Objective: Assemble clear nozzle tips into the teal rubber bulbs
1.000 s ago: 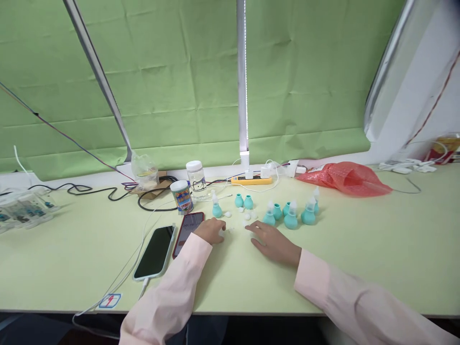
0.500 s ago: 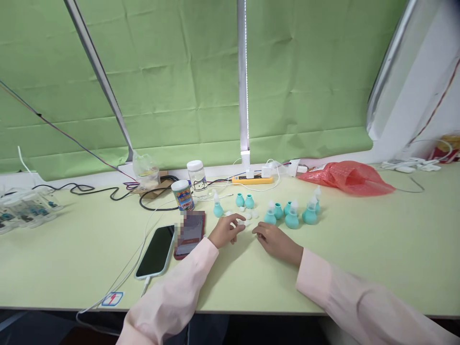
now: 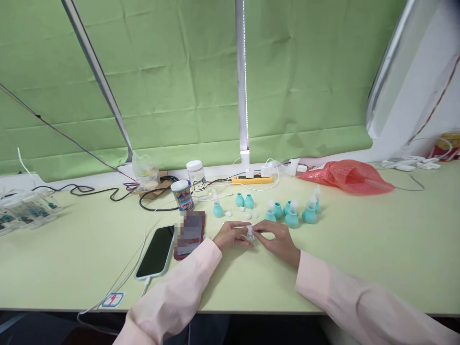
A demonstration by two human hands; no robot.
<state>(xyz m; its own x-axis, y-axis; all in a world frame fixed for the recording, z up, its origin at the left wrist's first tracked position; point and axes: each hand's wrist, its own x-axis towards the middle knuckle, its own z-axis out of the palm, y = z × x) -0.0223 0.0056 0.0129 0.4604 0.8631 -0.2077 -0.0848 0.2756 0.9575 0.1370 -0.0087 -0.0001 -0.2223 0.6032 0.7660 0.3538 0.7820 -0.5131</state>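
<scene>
- Left hand (image 3: 232, 236) and right hand (image 3: 279, 241) pinch a translucent plastic piece (image 3: 249, 233).
- Teal bulbs (image 3: 291, 220) stand beyond them.
- Red bubble wrap (image 3: 347, 178) lies farther right.

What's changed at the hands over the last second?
The left hand has moved right to meet the right hand, which has shifted only slightly. Their fingers now hold a small translucent white piece between them. The round teal bulbs and black-screened phone stayed put.

Long sleeves, two, pale pink, creased: you are wearing left sleeve (image 3: 176, 292) at seven o'clock, right sleeve (image 3: 345, 292) at four; left hand (image 3: 230, 235), right hand (image 3: 282, 242) going gloveless.
</scene>
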